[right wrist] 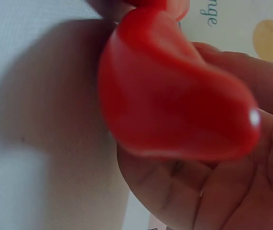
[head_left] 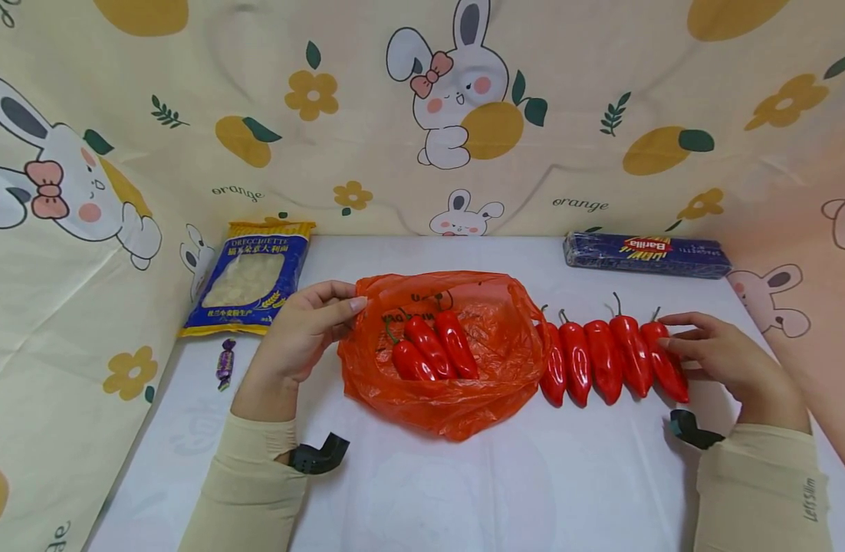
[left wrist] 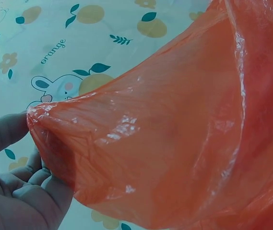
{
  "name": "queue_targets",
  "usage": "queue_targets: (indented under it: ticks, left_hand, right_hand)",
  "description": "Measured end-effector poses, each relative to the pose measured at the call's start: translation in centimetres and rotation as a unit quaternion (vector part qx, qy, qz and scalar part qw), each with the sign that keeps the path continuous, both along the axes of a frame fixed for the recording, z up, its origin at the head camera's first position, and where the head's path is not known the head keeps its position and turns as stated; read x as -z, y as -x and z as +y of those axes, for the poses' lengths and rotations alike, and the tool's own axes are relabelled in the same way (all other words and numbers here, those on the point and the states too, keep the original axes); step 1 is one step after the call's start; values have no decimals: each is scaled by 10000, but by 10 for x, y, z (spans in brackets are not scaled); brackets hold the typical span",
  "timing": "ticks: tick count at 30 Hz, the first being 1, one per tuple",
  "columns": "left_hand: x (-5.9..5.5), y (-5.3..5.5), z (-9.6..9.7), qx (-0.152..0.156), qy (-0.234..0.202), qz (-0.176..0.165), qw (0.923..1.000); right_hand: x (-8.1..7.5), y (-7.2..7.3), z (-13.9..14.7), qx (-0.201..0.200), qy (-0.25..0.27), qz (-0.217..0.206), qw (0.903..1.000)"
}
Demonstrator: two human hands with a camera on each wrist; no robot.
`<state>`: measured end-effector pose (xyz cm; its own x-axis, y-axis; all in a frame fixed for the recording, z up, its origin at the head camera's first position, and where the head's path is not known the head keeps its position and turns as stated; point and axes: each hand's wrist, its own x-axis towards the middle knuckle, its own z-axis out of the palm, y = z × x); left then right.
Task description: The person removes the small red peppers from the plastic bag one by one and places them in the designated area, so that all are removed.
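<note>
A red plastic bag (head_left: 439, 410) lies open in the middle of the table, with three red chili peppers (head_left: 455, 345) visible in its mouth. My left hand (head_left: 305, 330) pinches the bag's left rim between thumb and fingers. In the left wrist view the bag's thin film (left wrist: 150, 129) is pulled to a point at that pinch. Several more red peppers (head_left: 605, 360) stand in a row right of the bag, stems away from me. My right hand (head_left: 729, 356) grips the rightmost pepper (head_left: 667, 368); its rounded tip (right wrist: 222, 115) fills the right wrist view between thumb and fingers.
A blue and yellow bag of orecchiette (head_left: 246, 276) lies at the back left, with a purple wrapped candy (head_left: 225, 364) in front of it. At the back right is a dark blue Barilla spaghetti box (head_left: 646, 255). Printed cloth walls (head_left: 367, 153) enclose the white table (head_left: 422, 498).
</note>
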<state>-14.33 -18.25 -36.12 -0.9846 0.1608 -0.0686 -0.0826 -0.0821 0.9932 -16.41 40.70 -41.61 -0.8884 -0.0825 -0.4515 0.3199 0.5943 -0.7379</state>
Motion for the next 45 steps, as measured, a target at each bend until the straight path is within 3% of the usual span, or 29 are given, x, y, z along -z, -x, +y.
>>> queue_targets:
  ticks: [26,40,45]
  left_hand:
    - [-2,0,-1,-5,17,24,10000]
    - [-1,0,-1,-24,18,-6,10000]
    - [-1,-1,0,-21,-54,29,10000]
  right_hand:
    - [-6,-2,-2,58,-107,-105,9999]
    - [-8,-4,-1,-31,-468,228,9986]
    - [-18,-8,-8,122,-528,681,9962]
